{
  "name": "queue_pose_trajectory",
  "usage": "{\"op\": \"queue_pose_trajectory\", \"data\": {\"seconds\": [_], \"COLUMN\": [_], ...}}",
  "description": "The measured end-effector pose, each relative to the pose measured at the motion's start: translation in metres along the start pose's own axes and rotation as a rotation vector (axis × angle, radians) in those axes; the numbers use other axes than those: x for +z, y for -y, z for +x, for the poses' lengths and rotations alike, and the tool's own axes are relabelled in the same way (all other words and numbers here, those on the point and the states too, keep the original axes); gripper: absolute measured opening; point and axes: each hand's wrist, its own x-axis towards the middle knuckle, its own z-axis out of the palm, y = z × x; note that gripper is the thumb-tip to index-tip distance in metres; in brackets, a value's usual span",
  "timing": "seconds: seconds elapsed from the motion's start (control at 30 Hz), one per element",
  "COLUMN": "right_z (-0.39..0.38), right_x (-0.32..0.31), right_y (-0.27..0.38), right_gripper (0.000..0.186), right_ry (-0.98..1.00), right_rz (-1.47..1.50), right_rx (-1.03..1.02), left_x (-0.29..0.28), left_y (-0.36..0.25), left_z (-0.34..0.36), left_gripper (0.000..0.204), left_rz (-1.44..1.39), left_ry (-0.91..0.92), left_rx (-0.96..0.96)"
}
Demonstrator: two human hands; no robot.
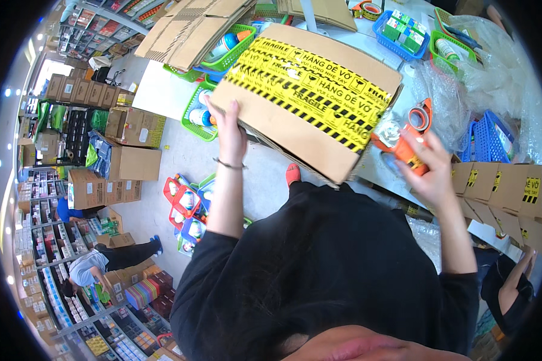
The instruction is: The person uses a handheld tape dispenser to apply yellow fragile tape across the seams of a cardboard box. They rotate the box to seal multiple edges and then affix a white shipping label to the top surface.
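Observation:
A closed cardboard box [265,114] is tilted in front of me, with rows of yellow and black warning tape [310,90] across its top. My left hand [230,135] grips its near left corner, thumb on the top face and the other fingers mostly hidden. Off the box's right side, my right hand [430,168] is closed round an orange tape dispenser [414,150]. The dispenser carries a roll of tape [420,117] at its upper end. It is partly covered by my fingers and slightly blurred.
Flattened cartons [190,33] lie at the table's far left, above green baskets [199,114] of bottles. A blue basket [400,36] of green boxes and bubble wrap [445,84] occupy the far right. More baskets [190,207] stand on the floor. People work among shelves and at right.

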Motion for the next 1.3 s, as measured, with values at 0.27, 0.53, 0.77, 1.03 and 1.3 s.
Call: {"op": "queue_pose_trajectory", "data": {"seconds": [0.27, 0.53, 0.77, 1.03, 1.3], "right_z": [-0.041, -0.025, -0.028, -0.061, -0.078], "right_x": [0.042, 0.005, -0.037, -0.014, 0.002], "right_y": [0.063, 0.081, 0.116, 0.088, 0.067], "right_gripper": [0.061, 0.047, 0.052, 0.051, 0.056], "right_ry": [0.019, 0.011, -0.308, -0.121, -0.063], "right_rz": [0.03, -0.019, -0.005, -0.04, -0.11], "right_rx": [0.036, 0.113, -0.188, -0.022, -0.019], "left_x": [0.067, 0.126, 0.138, 0.131, 0.125], "left_y": [-0.094, -0.095, -0.081, -0.062, -0.05], "left_z": [-0.079, -0.165, -0.182, -0.176, -0.175], "left_gripper": [0.055, 0.063, 0.035, 0.033, 0.038], "left_rz": [1.278, 1.503, 1.511, 1.568, 1.569], "left_ry": [0.271, 0.434, 0.263, 0.174, 0.186], "left_rx": [0.483, 0.69, 0.753, 0.833, 0.827]}}
